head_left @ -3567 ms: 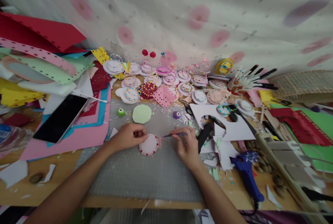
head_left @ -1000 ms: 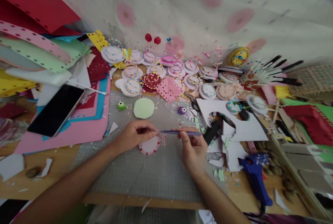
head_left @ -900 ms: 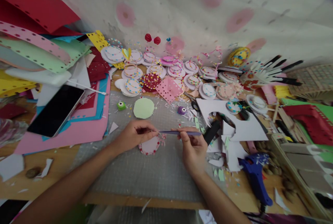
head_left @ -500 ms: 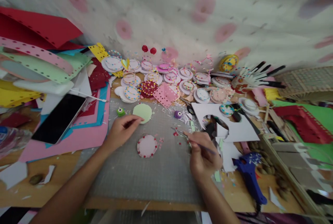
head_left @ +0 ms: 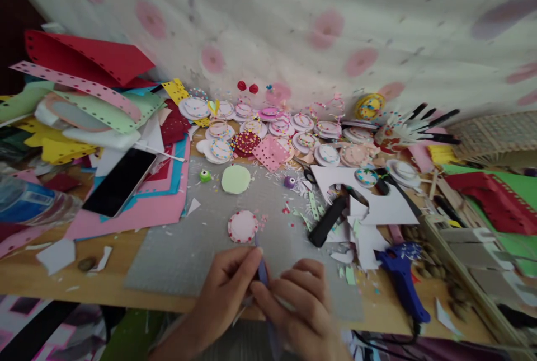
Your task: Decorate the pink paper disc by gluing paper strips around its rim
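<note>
one cloth (head_left: pixel 268 31), pale with pink spots, spans the back. below it, a wooden table (head_left: pixel 176 300). on the table, a grey mat (head_left: pixel 168 263); behind the mat, rows of trimmed discs (head_left: pixel 327 154). white sheet (head_left: pixel 390 201) with cut-outs lies over the mat's right side. left hand (head_left: pixel 229 288) and right hand (head_left: pixel 297 310) are close together at the mat's near edge. left: thumb and fingers pinched on a slim purple tool (head_left: pixel 263 272). right: fingers curled beside the tool's lower part; cannot tell whether they grip it. tool points away from the person, its tip by the near right rim of the pink disc; contact cannot be judged. phone (head_left: pixel 121 182) lies on coloured paper, left of the mat. blue glue gun (head_left: pixel 400 280) lies at right, beyond the mat. pink disc (head_left: pixel 243 225), rim dotted red, lies flat on the mat just beyond the hands. green disc (head_left: pixel 235 179) lies farther back, between a green punch (head_left: pixel 205 175) and a purple punch (head_left: pixel 289 182). smallest: red flecks (head_left: pixel 286 208) on the mat, right of the pink disc.
</note>
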Available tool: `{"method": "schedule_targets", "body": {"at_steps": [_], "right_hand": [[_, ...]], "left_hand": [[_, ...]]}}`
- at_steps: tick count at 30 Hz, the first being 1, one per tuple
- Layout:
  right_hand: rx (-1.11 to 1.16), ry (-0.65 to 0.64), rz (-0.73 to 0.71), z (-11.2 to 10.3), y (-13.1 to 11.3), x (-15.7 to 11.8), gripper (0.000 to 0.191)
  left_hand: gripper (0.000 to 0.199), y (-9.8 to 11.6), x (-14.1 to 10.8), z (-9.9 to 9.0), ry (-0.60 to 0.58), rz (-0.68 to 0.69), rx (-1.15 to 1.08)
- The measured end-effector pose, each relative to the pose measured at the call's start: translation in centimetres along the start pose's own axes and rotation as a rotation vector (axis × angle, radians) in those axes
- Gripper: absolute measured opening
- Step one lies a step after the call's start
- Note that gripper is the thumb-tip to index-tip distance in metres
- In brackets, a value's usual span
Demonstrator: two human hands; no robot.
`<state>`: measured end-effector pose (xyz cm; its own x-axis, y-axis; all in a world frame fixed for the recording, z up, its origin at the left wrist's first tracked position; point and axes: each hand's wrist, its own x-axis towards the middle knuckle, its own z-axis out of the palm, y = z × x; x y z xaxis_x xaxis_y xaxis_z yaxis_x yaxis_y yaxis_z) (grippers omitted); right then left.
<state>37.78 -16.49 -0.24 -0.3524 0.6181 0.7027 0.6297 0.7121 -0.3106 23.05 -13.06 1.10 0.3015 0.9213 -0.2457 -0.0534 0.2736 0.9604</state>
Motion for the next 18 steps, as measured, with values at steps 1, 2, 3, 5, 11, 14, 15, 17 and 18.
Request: {"method": "schedule_targets", "body": {"at_steps": [1, 2, 3, 5, 11, 14, 15, 17, 18], "right_hand": [[0.052, -0.019, -0.012, -0.5, 0.2, -0.1, 0.026], [0.088, -0.047, 0.011, -1.1, 0.5, -0.4, 0.028], [0.084, -0.07, 0.065, -1.9, 1.0, -0.8, 0.032], [-0.084, -0.01, 0.259, -3.8, 2.5, -2.5, 0.038], [-0.83, -0.005, 1.027, -9.1, 8.2, -10.3, 0.064], [-0.902, -0.246, 1.273, -9.7, 10.0, -13.2, 0.074], [-0.892, -0.288, 1.291, -9.6, 10.4, -13.7, 0.073], [-0.871, -0.3, 1.283, -9.3, 10.9, -14.2, 0.068], [-0.856, -0.289, 1.28, -9.2, 11.1, -14.2, 0.065]], "left_hand": [[0.052, 0.0, 0.0, -0.3, 0.023, 0.032, 0.05], [0.051, 0.0, -0.1, -0.7, 0.038, 0.062, 0.098], [0.05, 0.0, -0.2, -1.1, 0.041, 0.088, 0.143], [0.047, -0.1, -0.5, -1.9, 0.012, 0.131, 0.218], [0.041, -0.8, -1.4, -2.6, -0.123, 0.083, 0.253], [0.039, -1.0, -1.6, -2.4, -0.16, 0.016, 0.275], [0.039, -0.9, -1.7, -2.4, -0.168, 0.012, 0.303], [0.038, -0.8, -1.8, -2.4, -0.172, 0.046, 0.381], [0.038, -0.7, -1.9, -2.4, -0.167, 0.084, 0.424]]}}
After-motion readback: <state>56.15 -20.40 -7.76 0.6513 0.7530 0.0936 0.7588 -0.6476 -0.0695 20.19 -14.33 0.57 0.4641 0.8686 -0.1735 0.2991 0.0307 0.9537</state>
